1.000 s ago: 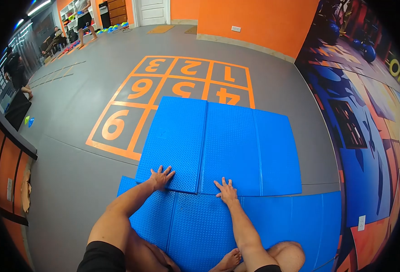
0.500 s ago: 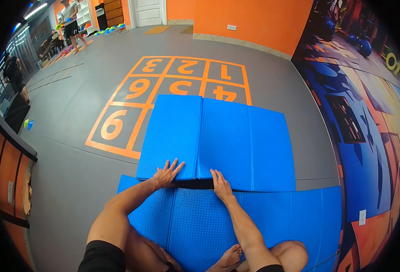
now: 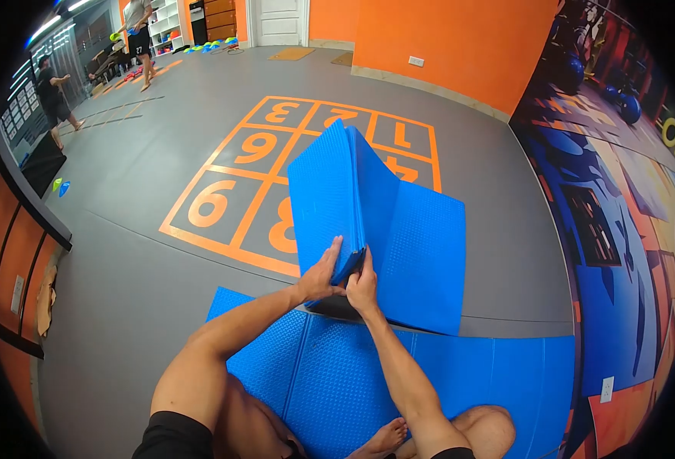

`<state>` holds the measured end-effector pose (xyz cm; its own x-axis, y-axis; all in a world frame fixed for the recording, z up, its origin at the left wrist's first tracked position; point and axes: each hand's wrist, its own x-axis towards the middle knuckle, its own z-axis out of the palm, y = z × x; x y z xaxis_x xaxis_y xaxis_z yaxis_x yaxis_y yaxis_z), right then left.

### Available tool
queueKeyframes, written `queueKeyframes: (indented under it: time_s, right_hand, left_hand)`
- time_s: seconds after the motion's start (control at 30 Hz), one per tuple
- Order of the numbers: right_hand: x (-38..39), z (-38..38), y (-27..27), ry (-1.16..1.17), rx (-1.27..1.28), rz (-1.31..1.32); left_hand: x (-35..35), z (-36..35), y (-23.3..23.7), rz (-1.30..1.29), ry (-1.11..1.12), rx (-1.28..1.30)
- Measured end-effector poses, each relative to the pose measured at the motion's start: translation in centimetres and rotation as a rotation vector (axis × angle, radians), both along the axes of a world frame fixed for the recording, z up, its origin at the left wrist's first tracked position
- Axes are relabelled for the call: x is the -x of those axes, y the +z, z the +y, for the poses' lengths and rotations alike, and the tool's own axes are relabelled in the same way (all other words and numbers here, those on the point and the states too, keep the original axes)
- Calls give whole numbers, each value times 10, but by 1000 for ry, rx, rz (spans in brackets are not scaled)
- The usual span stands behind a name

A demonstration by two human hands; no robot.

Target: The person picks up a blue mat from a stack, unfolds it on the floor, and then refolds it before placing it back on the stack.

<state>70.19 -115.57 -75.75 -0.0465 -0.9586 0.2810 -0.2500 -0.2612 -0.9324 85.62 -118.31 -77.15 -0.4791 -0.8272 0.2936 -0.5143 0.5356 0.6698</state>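
A blue textured folding mat (image 3: 427,249) stands in front of me, its left panels raised and pressed together into an upright wedge while the right panel slopes down. My left hand (image 3: 320,274) lies along the outer face of the raised panels near their lower corner, thumb tucked underneath. On the other side, my right hand (image 3: 363,288) grips the near edge of those panels, its thumb up along the edge and its fingers partly hidden. Below both hands, a second blue mat (image 3: 337,367) is spread flat under my legs.
Orange numbered squares (image 3: 238,251) mark the grey floor (image 3: 116,306) ahead. A muralled wall (image 3: 620,291) runs along the right. Two people stand at the far left, one in a grey top (image 3: 136,30), one in black (image 3: 51,92). Small cones (image 3: 64,188) lie on the left.
The mat's left panels have been lifted from lying flat and folded up together. My hands have come closer together, from resting on its near edge to holding the raised panels.
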Motion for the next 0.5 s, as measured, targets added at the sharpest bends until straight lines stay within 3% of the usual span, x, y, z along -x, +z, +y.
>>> queueKeyframes:
  time_s: [0.2,0.23,0.33,0.43,0.5]
  right_hand:
    - [-15,-2,-3,76,100,-161]
    - [-8,-1,9,114,-30,-139]
    - [12,0,65,49,241,123]
    - [46,-12,98,103,480,815]
    - [52,-17,102,128,487,881]
  left_hand:
    - [3,5,-11,63,130,74]
    - [2,6,-8,47,130,79]
    - [-1,7,9,39,95,-19]
    - [-2,5,7,17,60,22]
    - [-3,3,4,-35,3,71]
